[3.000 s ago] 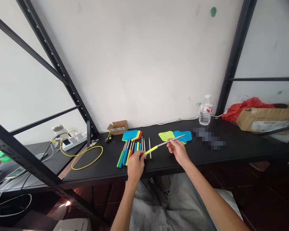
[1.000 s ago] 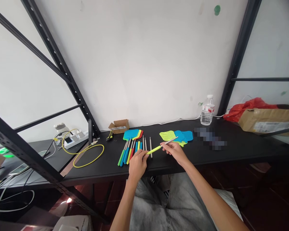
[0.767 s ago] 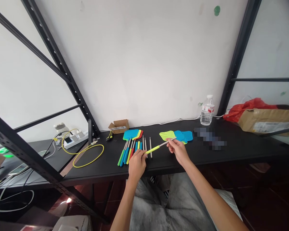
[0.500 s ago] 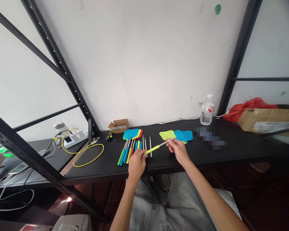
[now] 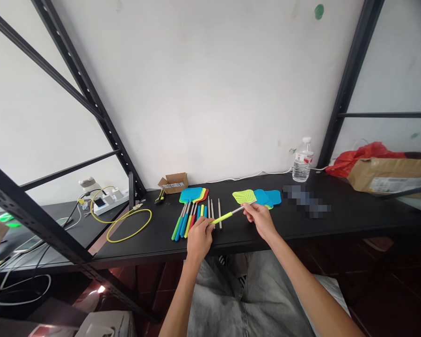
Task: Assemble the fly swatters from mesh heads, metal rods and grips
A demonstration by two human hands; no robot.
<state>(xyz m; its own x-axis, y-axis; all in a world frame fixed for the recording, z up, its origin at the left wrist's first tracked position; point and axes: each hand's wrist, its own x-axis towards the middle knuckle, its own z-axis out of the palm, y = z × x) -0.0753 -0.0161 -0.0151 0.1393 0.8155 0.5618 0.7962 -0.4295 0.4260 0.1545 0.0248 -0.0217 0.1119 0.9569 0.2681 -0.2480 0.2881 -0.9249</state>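
The left hand (image 5: pixel 199 235) is closed around the near end of a stick (image 5: pixel 228 215); the right hand (image 5: pixel 259 219) pinches it near the far end between thumb and fingers. Slim and straight, it has a plain, bright yellow-green handle (image 5: pixel 221 218) and a thinner, silvery-grey shaft (image 5: pixel 237 209), its tip showing past the fingers. It slants over the black table (image 5: pixel 354 215), near grey rods (image 5: pixel 220 215). Farther out lie meshed yellow-green and blue heads (image 5: pixel 243 196) and, leftward, several coloured swatters (image 5: pixel 191 194).
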